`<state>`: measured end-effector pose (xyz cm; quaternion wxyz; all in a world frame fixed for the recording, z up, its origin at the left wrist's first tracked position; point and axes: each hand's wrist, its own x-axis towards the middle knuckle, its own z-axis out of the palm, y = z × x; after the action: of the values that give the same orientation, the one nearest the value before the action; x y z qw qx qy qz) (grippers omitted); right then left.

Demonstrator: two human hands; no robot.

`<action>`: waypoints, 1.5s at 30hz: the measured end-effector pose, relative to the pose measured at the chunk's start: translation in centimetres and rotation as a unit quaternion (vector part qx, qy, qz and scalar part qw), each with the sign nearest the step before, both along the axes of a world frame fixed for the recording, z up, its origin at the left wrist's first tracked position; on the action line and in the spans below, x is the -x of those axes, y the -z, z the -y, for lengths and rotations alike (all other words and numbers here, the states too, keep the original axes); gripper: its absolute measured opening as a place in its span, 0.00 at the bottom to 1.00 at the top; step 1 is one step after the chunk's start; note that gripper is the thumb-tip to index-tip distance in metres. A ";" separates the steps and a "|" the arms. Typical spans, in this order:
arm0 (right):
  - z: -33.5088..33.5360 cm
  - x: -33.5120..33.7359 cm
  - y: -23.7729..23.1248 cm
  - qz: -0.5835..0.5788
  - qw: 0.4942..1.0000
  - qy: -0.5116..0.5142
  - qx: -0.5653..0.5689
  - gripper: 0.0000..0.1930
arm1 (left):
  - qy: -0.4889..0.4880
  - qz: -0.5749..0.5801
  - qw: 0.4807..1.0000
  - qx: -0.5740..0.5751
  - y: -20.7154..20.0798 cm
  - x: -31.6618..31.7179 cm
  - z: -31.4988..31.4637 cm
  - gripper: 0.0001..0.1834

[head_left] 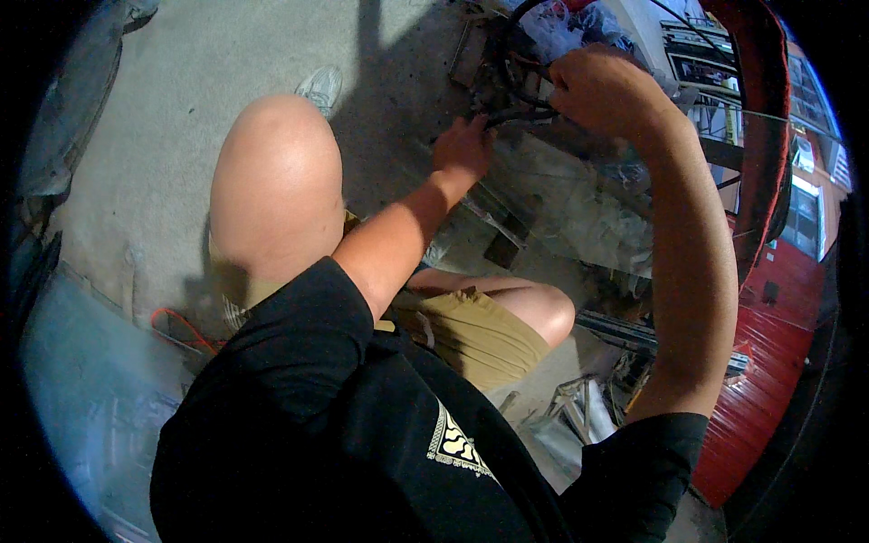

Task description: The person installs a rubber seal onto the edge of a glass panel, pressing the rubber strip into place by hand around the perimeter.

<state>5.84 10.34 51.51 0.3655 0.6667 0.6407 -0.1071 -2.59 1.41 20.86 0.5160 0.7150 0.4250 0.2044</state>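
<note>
A long black hose-like strip [503,65] curves down from the upper edge and bends back between my hands. My right hand [597,86] is closed around it at the upper right, with the arm bent high. Lower and further left, my left hand [463,150] is closed on the strip's lower stretch [523,118]. Whether this is a hose or a rubber seal cannot be told. Under and beside my hands lies a clear glass-like sheet [575,204], with dark clutter showing through it.
Crumpled clear plastic [566,32] lies beyond my hands. A dark frame with a red edge [769,109] rises at the right, above a red panel [769,362]. Loose scraps [579,412] lie by my bent knee. An orange cord [181,319] and another glassy sheet [81,380] are at left.
</note>
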 end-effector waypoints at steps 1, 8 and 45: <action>-0.2 0.0 0.0 0.000 1.000 -0.011 -0.004 0.13 | 0.002 -0.004 1.000 -0.008 0.1 0.1 -0.3 0.22; -0.3 0.4 0.4 0.046 0.996 -0.032 -0.067 0.13 | 0.108 -0.063 0.992 0.010 -0.4 0.0 -2.3 0.32; -0.5 -0.8 0.3 0.053 0.997 -0.047 0.011 0.15 | 0.071 0.056 0.995 0.039 -1.9 1.5 1.1 0.44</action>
<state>6.63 10.85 51.23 0.4110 0.6368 0.6495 -0.0612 -4.07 0.32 22.79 0.5794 0.7105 0.3511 0.1902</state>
